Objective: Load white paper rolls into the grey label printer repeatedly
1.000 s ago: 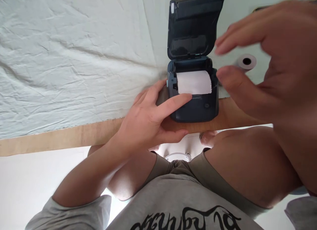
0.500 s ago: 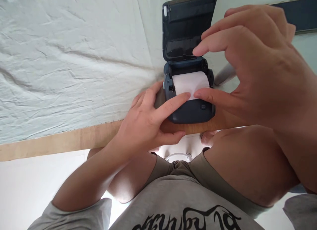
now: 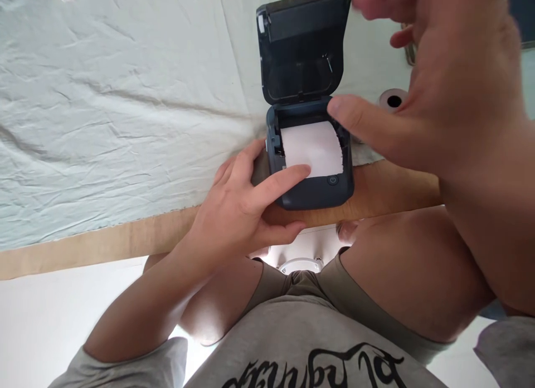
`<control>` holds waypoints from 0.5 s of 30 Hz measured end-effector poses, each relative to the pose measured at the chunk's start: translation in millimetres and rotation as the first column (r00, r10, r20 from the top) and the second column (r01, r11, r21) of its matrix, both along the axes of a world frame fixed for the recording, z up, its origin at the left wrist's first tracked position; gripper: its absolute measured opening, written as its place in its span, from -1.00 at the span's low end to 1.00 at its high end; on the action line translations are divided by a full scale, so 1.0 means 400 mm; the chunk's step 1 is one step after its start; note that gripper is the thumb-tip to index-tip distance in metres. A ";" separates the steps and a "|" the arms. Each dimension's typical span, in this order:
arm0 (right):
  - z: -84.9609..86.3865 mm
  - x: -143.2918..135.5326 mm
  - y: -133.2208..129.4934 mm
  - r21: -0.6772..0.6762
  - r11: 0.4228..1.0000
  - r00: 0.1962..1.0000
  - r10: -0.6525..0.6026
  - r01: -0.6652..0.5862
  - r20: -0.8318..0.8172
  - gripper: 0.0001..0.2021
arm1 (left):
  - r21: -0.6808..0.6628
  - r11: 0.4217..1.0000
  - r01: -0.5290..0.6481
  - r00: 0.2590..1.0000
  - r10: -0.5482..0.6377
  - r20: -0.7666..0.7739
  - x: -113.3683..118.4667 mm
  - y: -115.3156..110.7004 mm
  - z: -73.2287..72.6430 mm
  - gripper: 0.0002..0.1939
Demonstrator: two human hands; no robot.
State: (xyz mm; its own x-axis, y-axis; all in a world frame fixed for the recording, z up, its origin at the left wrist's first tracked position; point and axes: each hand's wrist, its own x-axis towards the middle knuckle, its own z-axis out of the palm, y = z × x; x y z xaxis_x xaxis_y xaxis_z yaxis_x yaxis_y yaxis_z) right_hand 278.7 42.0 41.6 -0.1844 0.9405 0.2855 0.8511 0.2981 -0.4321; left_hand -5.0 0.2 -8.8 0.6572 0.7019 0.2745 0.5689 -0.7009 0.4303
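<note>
A small dark blue thermal printer (image 3: 309, 195) stands at the table's front edge with its black lid (image 3: 301, 53) raised. White paper (image 3: 313, 145) from inside lies over the front lip of its compartment. My left hand (image 3: 238, 204) steadies the printer at its left side, index fingertip pressing on the paper and thumb apart below the front. Above the printer's right side is my right hand (image 3: 434, 92), its fingers spread. The right thumb tip overlaps the compartment's back right corner, and the fingertips are close to the lid's upper right corner; contact cannot be made out.
A paper roll with a dark core (image 3: 393, 101) stands right of the printer, partly behind my right hand. A dark flat object (image 3: 522, 17) lies at the far right. Wrinkled pale cloth (image 3: 125, 126) covers the table, leaving a wooden front edge (image 3: 159, 232) bare.
My right hand has left the paper and moved up towards the lid, its fingers spreading. More of the paper and the roll now show. My left index finger remains on the paper.
</note>
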 end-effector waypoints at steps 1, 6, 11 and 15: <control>0.003 -0.001 -0.003 -0.005 1.000 0.999 -0.009 0.009 -0.032 -0.18 | 0.007 1.000 0.007 1.000 -0.006 -0.003 -0.001 0.001 0.001 -0.16; 0.008 0.000 -0.013 0.058 0.998 0.990 0.007 0.001 -0.141 -0.31 | 0.012 1.000 0.014 1.000 -0.014 -0.003 -0.003 0.003 0.005 -0.20; 0.009 -0.005 0.003 -0.121 0.991 0.999 -0.051 0.053 0.015 -0.16 | 0.019 0.999 -0.026 0.999 0.027 -0.041 0.004 0.001 -0.002 -0.15; 0.005 -0.012 0.014 -0.164 0.985 0.997 0.048 -0.059 -0.067 -0.15 | 0.024 0.998 -0.054 0.997 0.055 -0.048 0.010 -0.004 -0.007 -0.10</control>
